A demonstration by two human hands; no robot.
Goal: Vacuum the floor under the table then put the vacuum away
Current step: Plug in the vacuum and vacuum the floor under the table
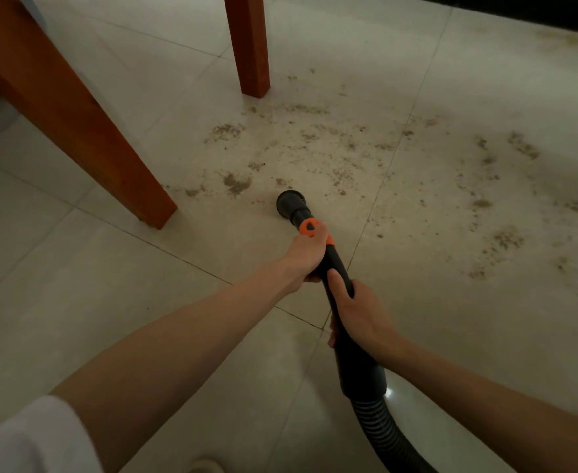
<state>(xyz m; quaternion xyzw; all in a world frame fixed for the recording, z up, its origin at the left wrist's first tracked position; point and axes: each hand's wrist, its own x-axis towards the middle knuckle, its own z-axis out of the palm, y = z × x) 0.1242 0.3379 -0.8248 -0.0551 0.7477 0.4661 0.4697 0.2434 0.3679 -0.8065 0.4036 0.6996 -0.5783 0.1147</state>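
A black vacuum wand (340, 271) with an orange collar (309, 228) points away from me, its round nozzle (289, 203) low over the pale tiled floor (76, 285). My left hand (306, 257) grips the wand just behind the orange collar. My right hand (357, 312) grips it further back, above the ribbed black hose (379, 428) that curves off at the bottom edge. Brown crumbs and dirt (331, 148) lie scattered over the tiles ahead of the nozzle and to the right.
Two reddish-brown wooden table legs stand on the floor: a near one (86, 131) at the left and a far one (250, 46) at top centre. A dark strip (519, 11) runs along the top right. More dirt patches (505, 237) lie at the right.
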